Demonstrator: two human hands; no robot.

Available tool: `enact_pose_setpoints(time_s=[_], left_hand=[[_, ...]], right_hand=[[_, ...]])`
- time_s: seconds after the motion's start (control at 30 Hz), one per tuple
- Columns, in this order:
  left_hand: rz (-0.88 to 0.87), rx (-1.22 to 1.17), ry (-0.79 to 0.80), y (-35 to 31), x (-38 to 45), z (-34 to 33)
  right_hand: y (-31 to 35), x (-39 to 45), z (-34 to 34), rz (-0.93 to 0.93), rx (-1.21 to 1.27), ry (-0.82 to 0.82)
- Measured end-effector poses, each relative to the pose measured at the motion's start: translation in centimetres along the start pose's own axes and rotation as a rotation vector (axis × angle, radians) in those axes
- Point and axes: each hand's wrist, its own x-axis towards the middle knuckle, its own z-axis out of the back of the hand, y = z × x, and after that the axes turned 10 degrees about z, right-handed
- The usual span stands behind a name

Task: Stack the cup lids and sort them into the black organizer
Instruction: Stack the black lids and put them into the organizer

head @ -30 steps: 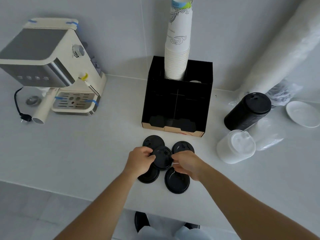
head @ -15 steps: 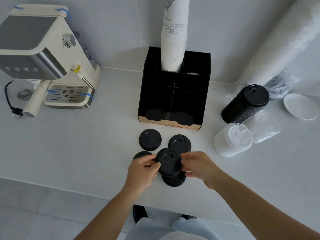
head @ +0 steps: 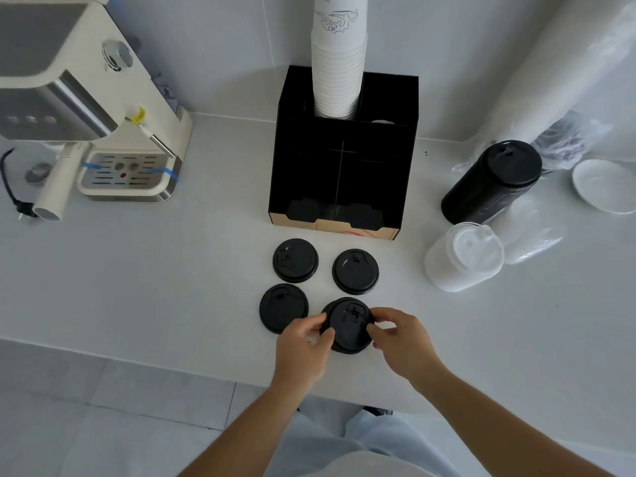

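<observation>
Nearest the person, both hands pinch the same black lid pile [head: 347, 325] from opposite sides: the left hand [head: 303, 346] with thumb and fingertips on its left rim, the right hand [head: 401, 339] curled round its right rim. It looks like one lid set on another, resting on the white counter [head: 172, 287] near its front edge. The next lids to gather lie forward and to the left of this grip. One lid [head: 283, 313] sits just beside the left hand, so that hand is the nearer one for it. Two further lids [head: 295, 259] [head: 355, 271] lie side by side a little beyond, apart from each other. Straight ahead past them stands the black organizer [head: 344, 160], its open front facing the hands, with a tall stack of paper cups [head: 339, 63] rising from its back compartment. Only those loose lids lie between the pile and the organizer. Off to the right sit a white lidded cup [head: 461, 258] and a black canister [head: 492, 182]; a coffee machine [head: 79, 98] stands far left.
</observation>
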Motion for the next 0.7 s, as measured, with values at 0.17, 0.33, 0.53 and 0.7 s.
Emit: enact_pose_setpoints(time_s=[0.17, 0.33, 0.53, 0.7], left_hand=[[-0.011, -0.022, -0.011, 0.6, -0.1, -0.4], [0.008, -0.041, -0.002, 1.0, -0.4, -0.7], [-0.029, -0.01, -0.027, 0.8, -0.2, -1.1], [-0.039, 0.064, -0.076, 0.4, 0.2, -1.3]], right_hand=[[-0.6, 0.5, -0.3, 0.006, -0.031, 0.011], [-0.8, 0.9, -0.8, 0.04, -0.06, 0.011], [-1.1, 1.3, -1.3, 0.123, -0.112, -0.034], [-0.8, 1.9, -1.1, 0.139, -0.135, -0.038]])
